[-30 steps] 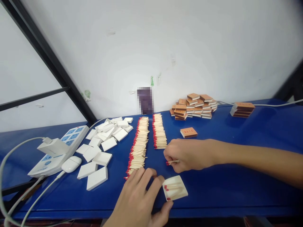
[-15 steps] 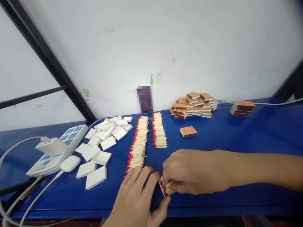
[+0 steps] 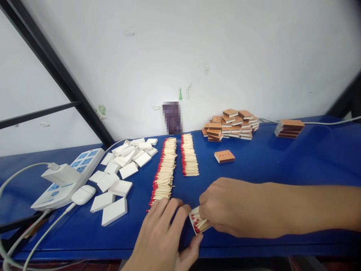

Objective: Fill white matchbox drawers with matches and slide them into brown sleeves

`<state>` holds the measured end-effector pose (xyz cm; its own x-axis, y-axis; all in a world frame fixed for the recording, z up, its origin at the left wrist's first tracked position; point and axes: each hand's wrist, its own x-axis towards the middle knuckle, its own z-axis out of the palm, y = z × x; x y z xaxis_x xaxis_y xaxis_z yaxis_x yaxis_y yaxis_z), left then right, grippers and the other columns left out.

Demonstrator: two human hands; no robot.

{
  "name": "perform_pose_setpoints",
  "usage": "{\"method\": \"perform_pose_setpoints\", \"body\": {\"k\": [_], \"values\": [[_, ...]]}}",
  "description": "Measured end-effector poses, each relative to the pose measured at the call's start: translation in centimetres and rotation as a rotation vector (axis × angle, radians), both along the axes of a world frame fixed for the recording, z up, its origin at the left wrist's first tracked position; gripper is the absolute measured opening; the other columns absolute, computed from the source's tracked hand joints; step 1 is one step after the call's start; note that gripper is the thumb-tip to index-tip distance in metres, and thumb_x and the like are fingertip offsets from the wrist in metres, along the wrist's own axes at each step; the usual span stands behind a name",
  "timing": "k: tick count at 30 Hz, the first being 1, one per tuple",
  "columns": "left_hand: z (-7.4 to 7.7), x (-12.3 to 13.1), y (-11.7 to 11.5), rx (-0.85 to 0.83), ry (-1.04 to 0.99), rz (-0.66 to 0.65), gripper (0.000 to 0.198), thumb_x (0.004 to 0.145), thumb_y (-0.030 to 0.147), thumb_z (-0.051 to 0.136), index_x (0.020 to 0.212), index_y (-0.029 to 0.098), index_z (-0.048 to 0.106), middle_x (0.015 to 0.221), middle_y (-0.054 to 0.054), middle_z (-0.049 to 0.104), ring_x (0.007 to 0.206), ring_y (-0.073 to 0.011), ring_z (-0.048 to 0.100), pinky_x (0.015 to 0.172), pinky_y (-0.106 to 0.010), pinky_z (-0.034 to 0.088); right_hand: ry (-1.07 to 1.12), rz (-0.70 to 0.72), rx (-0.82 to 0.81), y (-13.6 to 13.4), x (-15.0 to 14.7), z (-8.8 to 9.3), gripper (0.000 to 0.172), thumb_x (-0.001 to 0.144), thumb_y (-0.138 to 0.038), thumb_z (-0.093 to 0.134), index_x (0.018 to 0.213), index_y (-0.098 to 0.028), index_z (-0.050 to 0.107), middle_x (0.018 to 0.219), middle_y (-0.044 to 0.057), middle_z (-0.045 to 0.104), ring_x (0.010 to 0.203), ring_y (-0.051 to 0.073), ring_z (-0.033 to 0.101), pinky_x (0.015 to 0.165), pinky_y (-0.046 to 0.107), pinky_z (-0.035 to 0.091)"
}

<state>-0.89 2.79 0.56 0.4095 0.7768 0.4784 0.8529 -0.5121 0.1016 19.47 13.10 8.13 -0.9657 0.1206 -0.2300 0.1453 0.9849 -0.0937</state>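
A small white matchbox tray (image 3: 194, 230) lies tilted on the blue tabletop, holding red-headed matches (image 3: 201, 225). My left hand (image 3: 166, 229) grips its left end between thumb and forefinger, the other fingers resting by the near end of a long row of matches (image 3: 165, 169). Over the tray's right side, my right hand (image 3: 222, 207) is closed with its fingers on the matches; it covers part of them and hides its fingertips. A shorter row of matches (image 3: 190, 156) lies beyond the hands. One orange matchbox (image 3: 225, 156) sits past my right hand.
White trays (image 3: 129, 170) lie heaped at left, beside a power strip (image 3: 84, 160) with a plugged-in charger (image 3: 60, 175), a white earbud case (image 3: 84, 195) and cables. Matchboxes (image 3: 231, 126) are piled near the wall. A stack of boxes (image 3: 290, 128) stands farther right.
My right hand has shifted slightly right over the tray, uncovering more of the matches inside. My left hand stays on the tray's end.
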Motion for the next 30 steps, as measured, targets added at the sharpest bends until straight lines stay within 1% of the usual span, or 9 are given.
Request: {"method": "perform_pose_setpoints", "body": {"k": [5, 9, 13, 15, 18, 22, 24, 26, 30], "values": [[0.2, 0.1, 0.0, -0.009, 0.000, -0.001, 0.030, 0.089, 0.030, 0.064, 0.117, 0.020, 0.059, 0.106, -0.009, 0.066, 0.095, -0.0273, 0.064, 0.081, -0.043, 0.058, 0.014, 0.016, 0.004, -0.1, -0.2, 0.0, 0.013, 0.080, -0.008, 0.062, 0.072, -0.017, 0.062, 0.075, 0.002, 0.066, 0.057, 0.014, 0.049, 0.051, 0.030, 0.023], [0.3, 0.1, -0.1, -0.008, -0.008, 0.002, 0.030, 0.089, 0.029, 0.065, 0.116, 0.020, 0.059, 0.106, -0.009, 0.066, 0.096, -0.0271, 0.064, 0.083, -0.044, 0.058, 0.055, 0.010, -0.046, 0.0, -0.1, 0.0, 0.014, 0.080, -0.005, 0.060, 0.077, -0.018, 0.062, 0.076, 0.001, 0.067, 0.061, 0.015, 0.053, 0.055, 0.030, 0.026], [0.3, 0.0, -0.2, -0.011, -0.010, -0.006, 0.030, 0.089, 0.029, 0.064, 0.117, 0.019, 0.060, 0.106, -0.009, 0.066, 0.096, -0.0262, 0.064, 0.084, -0.041, 0.058, 0.091, 0.006, -0.074, -0.2, 0.0, -0.3, 0.016, 0.080, -0.003, 0.058, 0.084, -0.018, 0.062, 0.077, 0.001, 0.067, 0.065, 0.016, 0.057, 0.059, 0.031, 0.029], [0.3, 0.0, -0.1, -0.011, -0.007, -0.008, 0.031, 0.089, 0.030, 0.064, 0.117, 0.019, 0.060, 0.107, -0.010, 0.066, 0.096, -0.0264, 0.064, 0.084, -0.041, 0.058, 0.114, 0.006, -0.074, -0.2, 0.0, -0.6, 0.016, 0.080, -0.005, 0.059, 0.087, -0.019, 0.061, 0.077, 0.001, 0.067, 0.067, 0.017, 0.057, 0.060, 0.032, 0.030], [0.3, 0.1, -0.1, -0.012, -0.006, -0.011, 0.031, 0.088, 0.029, 0.065, 0.117, 0.019, 0.059, 0.107, -0.010, 0.066, 0.097, -0.0268, 0.064, 0.085, -0.042, 0.058, 0.137, 0.012, -0.080, -0.2, 0.0, -0.7, 0.013, 0.080, -0.007, 0.060, 0.086, -0.019, 0.060, 0.076, 0.000, 0.067, 0.068, 0.017, 0.057, 0.061, 0.032, 0.031], [0.3, 0.1, -0.1, -0.010, -0.003, -0.013, 0.031, 0.089, 0.029, 0.064, 0.117, 0.019, 0.059, 0.107, -0.010, 0.066, 0.096, -0.0266, 0.064, 0.083, -0.042, 0.058, 0.145, 0.014, -0.095, -0.1, 0.0, -0.2, 0.013, 0.083, -0.006, 0.059, 0.086, -0.018, 0.061, 0.082, 0.001, 0.067, 0.069, 0.016, 0.058, 0.062, 0.031, 0.033], [0.2, 0.1, -0.1, -0.008, -0.003, -0.016, 0.031, 0.089, 0.029, 0.064, 0.118, 0.019, 0.058, 0.106, -0.010, 0.066, 0.095, -0.0267, 0.064, 0.081, -0.043, 0.058, 0.160, -0.004, -0.092, -0.2, 0.1, 0.2, 0.010, 0.087, -0.010, 0.059, 0.087, -0.018, 0.064, 0.084, 0.002, 0.066, 0.070, 0.016, 0.058, 0.061, 0.031, 0.034], [0.2, 0.1, -0.2, -0.005, -0.008, -0.015, 0.032, 0.090, 0.029, 0.064, 0.119, 0.019, 0.057, 0.106, -0.010, 0.066, 0.095, -0.0269, 0.063, 0.080, -0.043, 0.058, 0.160, -0.029, -0.071, -0.1, 0.2, 0.5, 0.009, 0.091, -0.015, 0.059, 0.086, -0.018, 0.066, 0.085, 0.003, 0.065, 0.069, 0.015, 0.057, 0.059, 0.031, 0.032], [0.2, 0.1, -0.3, -0.003, -0.027, -0.015, 0.031, 0.090, 0.027, 0.063, 0.120, 0.020, 0.057, 0.106, -0.009, 0.066, 0.095, -0.0262, 0.063, 0.082, -0.043, 0.058, 0.121, -0.052, 0.005, 0.0, 0.2, 0.4, 0.017, 0.092, -0.020, 0.060, 0.076, -0.016, 0.065, 0.080, 0.003, 0.064, 0.061, 0.014, 0.053, 0.054, 0.031, 0.027]]}}
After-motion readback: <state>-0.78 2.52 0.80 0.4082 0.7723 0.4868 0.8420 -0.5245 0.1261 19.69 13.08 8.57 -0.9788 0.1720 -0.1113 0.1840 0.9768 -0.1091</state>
